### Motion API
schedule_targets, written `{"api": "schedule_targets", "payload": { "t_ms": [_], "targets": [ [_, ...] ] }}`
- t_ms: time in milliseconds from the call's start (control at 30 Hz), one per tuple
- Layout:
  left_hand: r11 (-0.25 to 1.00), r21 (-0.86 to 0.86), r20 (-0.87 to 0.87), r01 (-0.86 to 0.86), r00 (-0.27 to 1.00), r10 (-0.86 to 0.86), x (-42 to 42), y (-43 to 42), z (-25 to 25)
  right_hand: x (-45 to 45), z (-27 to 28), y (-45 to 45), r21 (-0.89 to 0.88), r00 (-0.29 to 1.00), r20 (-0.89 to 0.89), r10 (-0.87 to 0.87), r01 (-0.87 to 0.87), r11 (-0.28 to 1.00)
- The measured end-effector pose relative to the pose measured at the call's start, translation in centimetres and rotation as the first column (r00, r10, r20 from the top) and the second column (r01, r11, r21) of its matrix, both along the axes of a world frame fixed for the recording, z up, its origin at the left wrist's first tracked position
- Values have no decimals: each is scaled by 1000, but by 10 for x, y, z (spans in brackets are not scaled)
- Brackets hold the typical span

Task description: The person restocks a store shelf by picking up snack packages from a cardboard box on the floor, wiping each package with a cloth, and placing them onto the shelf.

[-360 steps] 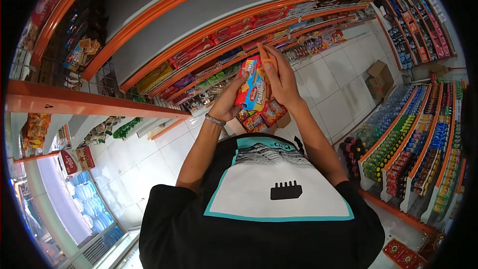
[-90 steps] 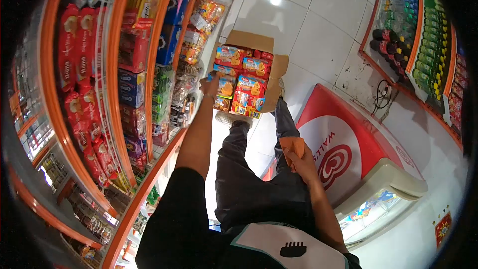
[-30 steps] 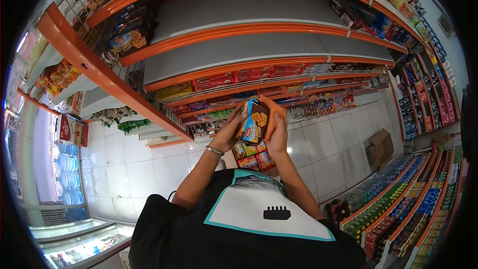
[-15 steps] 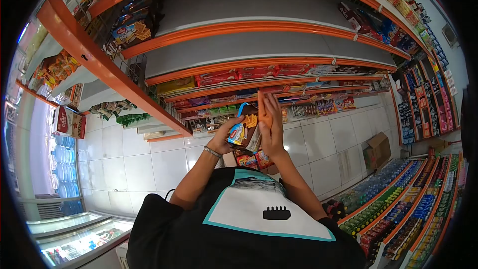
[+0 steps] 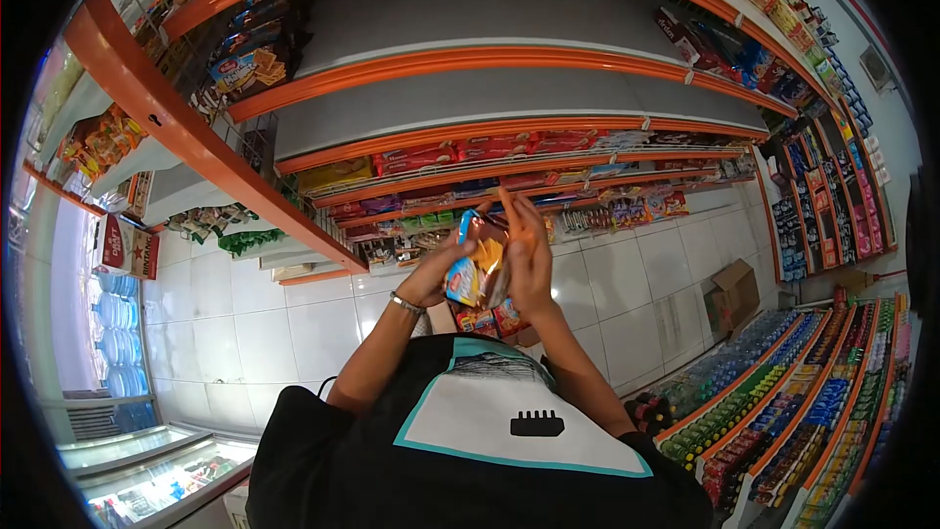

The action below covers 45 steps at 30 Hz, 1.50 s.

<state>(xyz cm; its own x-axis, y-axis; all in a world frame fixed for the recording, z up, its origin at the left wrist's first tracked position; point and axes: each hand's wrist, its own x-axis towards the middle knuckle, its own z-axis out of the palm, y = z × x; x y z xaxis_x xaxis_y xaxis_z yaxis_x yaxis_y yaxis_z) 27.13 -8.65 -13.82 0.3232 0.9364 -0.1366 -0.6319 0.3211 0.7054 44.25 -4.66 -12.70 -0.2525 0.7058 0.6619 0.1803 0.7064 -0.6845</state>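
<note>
A brown and blue biscuit pack (image 5: 480,269) is held up in front of my chest. My left hand (image 5: 431,272) is wrapped round its left side, with a bracelet at the wrist. On the other side, my right hand (image 5: 530,264) holds a folded orange cloth (image 5: 511,217) against or close beside the pack. Below the hands, red biscuit packs (image 5: 477,321) show in an open carton, partly hidden by my arms and shirt.
Ahead stand orange-edged shelves (image 5: 460,61) with red packs (image 5: 494,145) on a lower level. An orange post (image 5: 181,127) rises at the left. Bottle racks (image 5: 774,402) stand at the right, near an open carton (image 5: 734,296). A glass-topped freezer (image 5: 162,475) is at lower left.
Since twelve seconds ago, a brown and blue pack has replaced the red and blue one in my hands. Over the last half second the pack has turned slightly, cloth still beside it.
</note>
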Motion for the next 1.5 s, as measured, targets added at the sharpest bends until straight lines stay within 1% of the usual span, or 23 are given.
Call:
{"api": "schedule_targets", "payload": {
  "t_ms": [33,67,167,267,333,367,500,567,600,667,700,833,900,933,1000,1033,1067,1167,1267,1333,1400,1467,1500],
  "targets": [
    [975,213,-190,-56,977,98,1,6,-11,5,6,3,-323,964,-229,135,-206,924],
    [905,420,-347,-66,910,228,3,10,-22,10,11,6,-550,863,-475,171,-443,708],
    [952,300,-303,-66,939,161,1,3,7,17,11,8,-517,888,-387,248,-431,739],
    [980,201,-308,-10,948,73,-3,6,-5,22,14,4,-405,933,-230,278,-351,844],
    [958,284,-384,32,920,83,-6,10,-14,19,36,-3,-201,952,83,295,-274,940],
    [928,363,-457,83,884,100,-8,11,-17,18,35,-3,-185,952,100,288,-267,946],
    [935,347,-390,73,918,73,-9,3,-2,24,2,7,-327,957,-28,290,-283,902],
    [972,235,-319,-1,945,78,-11,0,6,21,-5,1,-559,949,-238,207,-308,770],
    [972,236,-319,-5,944,83,-11,0,5,18,-2,-3,-558,948,-238,212,-312,769],
    [993,108,-179,-49,981,68,-12,1,-7,15,5,-11,-368,955,-190,228,-284,885],
    [994,81,-207,-75,974,90,-11,2,-14,15,9,-10,-260,966,-90,244,-259,930],
    [997,-80,-282,16,959,-38,-15,-4,-28,19,-3,-3,-250,958,-83,274,-286,925],
    [993,-114,-188,14,982,-36,-12,-9,-27,20,-3,-5,-561,902,-343,264,-422,713],
    [987,-144,-71,-67,996,57,-8,-8,-38,20,0,-5,-549,909,-332,252,-404,732],
    [958,-287,176,6,983,47,-13,-2,-50,16,6,-11,-552,928,-345,143,-324,768],
    [910,-371,120,-182,963,242,2,2,-30,13,7,-19,-693,960,-278,5,-204,692],
    [917,-336,67,-216,965,252,3,4,-31,17,-49,-9,-789,963,-271,-11,-215,576],
    [898,-305,218,-318,894,391,11,15,-22,-2,-28,-27,-775,966,-226,-129,-98,624],
    [868,-168,155,-467,857,491,14,20,-30,-5,-27,-27,-825,901,-385,-199,-239,512],
    [869,-104,123,-483,861,493,21,12,-14,-1,-23,-26,-758,697,-644,-315,-635,146],
    [866,-42,94,-498,861,500,25,11,-14,4,-26,-19,-734,651,-641,-407,-675,78],
    [765,464,-273,-446,750,603,27,14,-27,14,-33,-15,-618,563,-717,-411,-786,0],
    [764,518,-323,-386,738,592,29,11,-22,9,-30,-13,-634,545,-726,-419,-767,101]
  ]
}}
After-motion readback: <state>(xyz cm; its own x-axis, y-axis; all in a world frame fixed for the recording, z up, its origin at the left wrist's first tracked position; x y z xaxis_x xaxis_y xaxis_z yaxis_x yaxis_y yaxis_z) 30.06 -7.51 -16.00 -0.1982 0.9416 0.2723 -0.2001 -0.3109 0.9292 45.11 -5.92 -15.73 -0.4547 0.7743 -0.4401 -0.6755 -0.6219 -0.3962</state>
